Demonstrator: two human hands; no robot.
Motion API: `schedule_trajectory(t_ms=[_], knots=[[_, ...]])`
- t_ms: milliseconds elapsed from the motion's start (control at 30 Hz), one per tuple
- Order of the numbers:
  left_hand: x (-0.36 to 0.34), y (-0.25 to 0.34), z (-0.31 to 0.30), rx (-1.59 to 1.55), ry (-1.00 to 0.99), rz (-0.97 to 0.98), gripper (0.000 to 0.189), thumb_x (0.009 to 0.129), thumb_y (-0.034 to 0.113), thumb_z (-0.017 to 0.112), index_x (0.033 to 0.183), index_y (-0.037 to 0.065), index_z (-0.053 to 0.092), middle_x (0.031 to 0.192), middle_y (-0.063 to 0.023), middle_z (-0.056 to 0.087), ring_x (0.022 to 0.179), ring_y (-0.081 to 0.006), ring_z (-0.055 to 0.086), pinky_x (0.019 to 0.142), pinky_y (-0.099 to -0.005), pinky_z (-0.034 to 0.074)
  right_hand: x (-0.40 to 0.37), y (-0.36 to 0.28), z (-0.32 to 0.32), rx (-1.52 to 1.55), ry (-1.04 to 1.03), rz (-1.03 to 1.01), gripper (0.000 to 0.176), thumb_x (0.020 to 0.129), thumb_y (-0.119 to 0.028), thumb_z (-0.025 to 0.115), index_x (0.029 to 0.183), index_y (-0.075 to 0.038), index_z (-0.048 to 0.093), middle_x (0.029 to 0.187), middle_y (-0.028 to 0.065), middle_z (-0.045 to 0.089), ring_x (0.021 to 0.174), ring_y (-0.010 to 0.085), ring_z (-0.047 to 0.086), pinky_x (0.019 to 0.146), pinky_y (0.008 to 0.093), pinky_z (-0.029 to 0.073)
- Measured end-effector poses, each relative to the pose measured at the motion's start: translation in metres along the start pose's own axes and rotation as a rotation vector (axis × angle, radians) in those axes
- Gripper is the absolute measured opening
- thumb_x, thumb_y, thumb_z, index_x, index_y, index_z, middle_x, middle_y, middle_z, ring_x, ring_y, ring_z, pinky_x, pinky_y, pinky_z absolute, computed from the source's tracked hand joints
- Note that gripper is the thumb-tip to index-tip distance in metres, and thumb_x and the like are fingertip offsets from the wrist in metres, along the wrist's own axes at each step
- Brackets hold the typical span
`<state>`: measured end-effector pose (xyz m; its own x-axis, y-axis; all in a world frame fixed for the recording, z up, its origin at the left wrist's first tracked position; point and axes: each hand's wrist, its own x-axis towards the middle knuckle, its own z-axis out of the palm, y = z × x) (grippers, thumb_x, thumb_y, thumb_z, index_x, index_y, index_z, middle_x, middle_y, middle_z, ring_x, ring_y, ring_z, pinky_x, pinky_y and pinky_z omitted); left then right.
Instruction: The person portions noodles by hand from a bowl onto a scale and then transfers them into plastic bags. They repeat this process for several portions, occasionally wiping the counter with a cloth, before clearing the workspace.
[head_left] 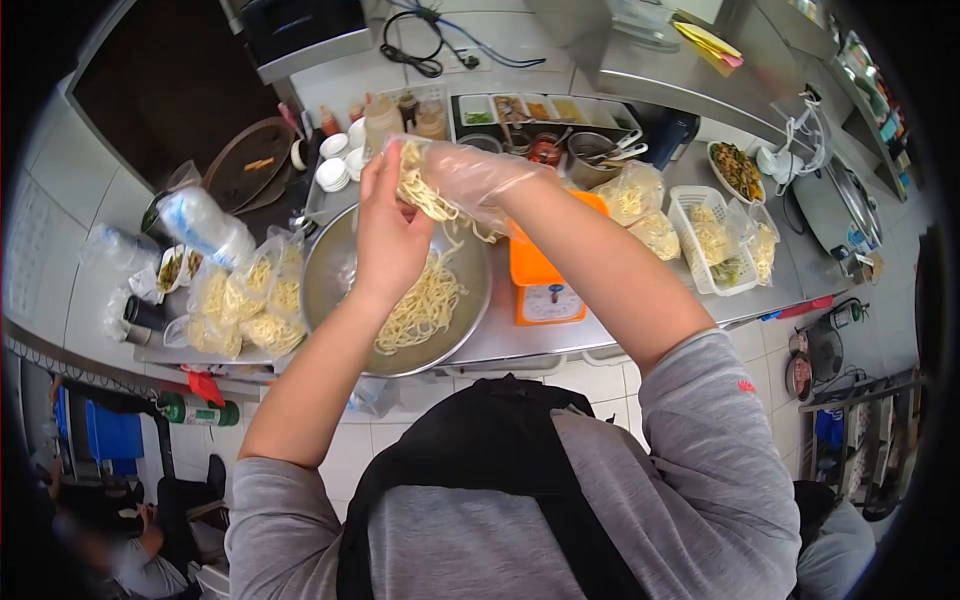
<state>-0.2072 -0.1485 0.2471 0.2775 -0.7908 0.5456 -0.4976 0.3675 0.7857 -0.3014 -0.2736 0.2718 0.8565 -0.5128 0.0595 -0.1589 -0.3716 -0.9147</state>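
Note:
Above a wide metal bowl (322, 262), my right hand (468, 178), in a clear plastic glove, is closed on a clump of pale noodles (425, 192), with strands hanging down. My bare left hand (393, 238) is curled at the left side of this clump, on what looks like a thin clear plastic bag; its edges are hard to make out against the glove. More loose noodles (425, 310) lie in the bowl. An orange kitchen scale (548, 303) stands right of the bowl, partly under my right forearm.
Bagged noodles (245, 300) are piled left of the bowl; more bags (640, 200) sit at the right. A white basket (735, 285) holds noodle bags. Behind are sauce bottles (385, 120), small white cups (332, 175), a topping tray (540, 108) and a metal pot (590, 165). A person (150, 560) sits lower left.

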Motion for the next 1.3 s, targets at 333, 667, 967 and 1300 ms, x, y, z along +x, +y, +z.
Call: schedule_trajectory(t_ms=[333, 667, 967, 1300], knots=[[-0.051, -0.084, -0.056, -0.04, -0.152, -0.449, 0.07, 0.072, -0.006, 0.063, 0.141, -0.004, 0.046, 0.143, -0.0182, 0.045, 0.132, -0.0306, 0.047, 0.104, -0.0326, 0.044, -0.02, -0.023, 0.06, -0.362, -0.067, 0.145, 0.049, 0.082, -0.022, 0.073, 0.121, 0.005, 0.061, 0.111, 0.0235, 0.067, 0.105, 0.0322, 0.066, 0.093, 0.0382, 0.05], [-0.059, -0.077, -0.093, -0.221, -0.235, -0.548, 0.068, 0.085, -0.016, 0.05, 0.15, 0.001, 0.034, 0.151, -0.0105, 0.035, 0.119, -0.022, 0.057, 0.083, -0.0241, 0.056, -0.029, 0.033, 0.146, -0.56, 0.311, 0.211, 0.108, 0.075, -0.016, 0.078, 0.157, -0.011, 0.009, 0.139, 0.0384, 0.036, 0.119, 0.0495, 0.051, 0.102, 0.0476, 0.044], [-0.041, -0.076, -0.098, -0.573, -0.126, -0.768, 0.067, 0.091, -0.014, 0.047, 0.152, -0.002, 0.023, 0.151, -0.0146, 0.037, 0.098, -0.0211, 0.068, 0.083, -0.0255, 0.057, -0.045, 0.039, 0.139, -0.147, 0.11, 0.237, 0.113, 0.076, -0.02, 0.08, 0.157, -0.005, 0.002, 0.14, 0.034, 0.044, 0.128, 0.0401, 0.05, 0.103, 0.043, 0.043], [-0.041, -0.102, -0.108, -0.175, -0.4, -0.423, 0.074, 0.085, -0.017, 0.048, 0.153, 0.002, 0.027, 0.155, -0.0124, 0.031, 0.09, -0.0158, 0.068, 0.083, -0.0251, 0.057, -0.027, 0.064, 0.13, -0.371, 0.383, 0.104, 0.073, 0.084, -0.002, 0.066, 0.15, -0.005, 0.033, 0.123, 0.023, 0.061, 0.113, 0.0281, 0.062, 0.095, 0.0365, 0.048]])
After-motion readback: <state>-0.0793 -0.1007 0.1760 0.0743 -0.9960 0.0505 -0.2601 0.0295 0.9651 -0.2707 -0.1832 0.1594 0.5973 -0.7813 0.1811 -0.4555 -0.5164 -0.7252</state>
